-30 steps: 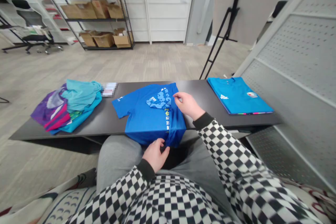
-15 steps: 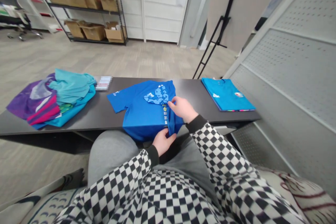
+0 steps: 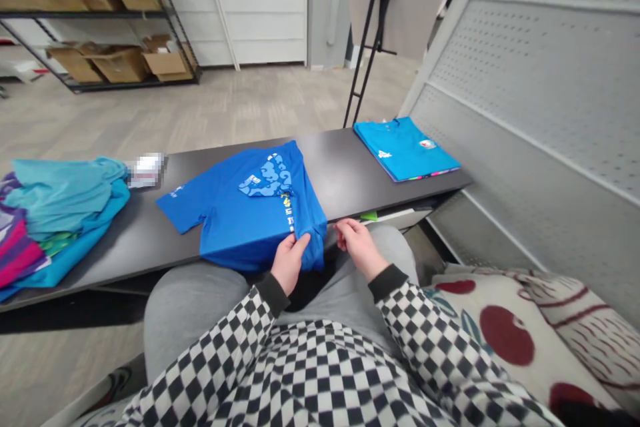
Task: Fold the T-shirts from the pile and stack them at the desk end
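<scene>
A blue short-sleeved T-shirt (image 3: pixel 240 227) lies across the table's near edge, one sleeve spread to the left and its lower part hanging over my lap. Light-blue patterned cloth and a column of white and yellow print show near its right side, which is partly folded over. My left hand (image 3: pixel 291 261) pinches the shirt's near right part between thumb and fingers. Just right of the shirt's edge is my right hand (image 3: pixel 361 248), fingers bent and slightly apart, with no cloth visible in them.
On the dark table (image 3: pixel 345 167), a folded bright-blue shirt stack (image 3: pixel 407 150) lies at the right. At the left is a loose clothing pile (image 3: pixel 70 207), with a small blurred packet (image 3: pixel 147 170) beside it. A perforated grey panel (image 3: pixel 540 93) borders the right. A patterned cushion (image 3: pixel 495 320) sits beside me.
My right hand has come off the shirt's right side and moved toward me. My left hand now pinches the shirt slightly higher on its folded edge. The view has turned right.
</scene>
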{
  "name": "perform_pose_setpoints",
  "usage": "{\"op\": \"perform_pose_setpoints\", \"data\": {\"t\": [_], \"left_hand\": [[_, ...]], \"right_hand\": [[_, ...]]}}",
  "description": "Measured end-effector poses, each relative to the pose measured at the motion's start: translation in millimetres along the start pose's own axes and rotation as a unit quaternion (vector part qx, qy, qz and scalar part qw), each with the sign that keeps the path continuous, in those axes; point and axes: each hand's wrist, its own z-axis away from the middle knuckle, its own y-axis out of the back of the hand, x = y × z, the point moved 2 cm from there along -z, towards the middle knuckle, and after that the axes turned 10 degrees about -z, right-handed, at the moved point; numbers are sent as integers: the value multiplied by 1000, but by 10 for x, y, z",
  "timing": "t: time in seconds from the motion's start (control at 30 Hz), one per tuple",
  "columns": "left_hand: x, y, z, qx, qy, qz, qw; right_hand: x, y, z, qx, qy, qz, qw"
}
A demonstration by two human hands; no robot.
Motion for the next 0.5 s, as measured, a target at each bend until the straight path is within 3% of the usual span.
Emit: {"op": "perform_pose_setpoints", "data": {"t": [0.3,0.5], "left_hand": [[238,-94,81,-40,32,-70,996],[158,5,31,4,10,-100,995]], "right_hand": [[-24,-45,-104,1,58,17,998],[-474,64,212,-55,151,13,987]]}}
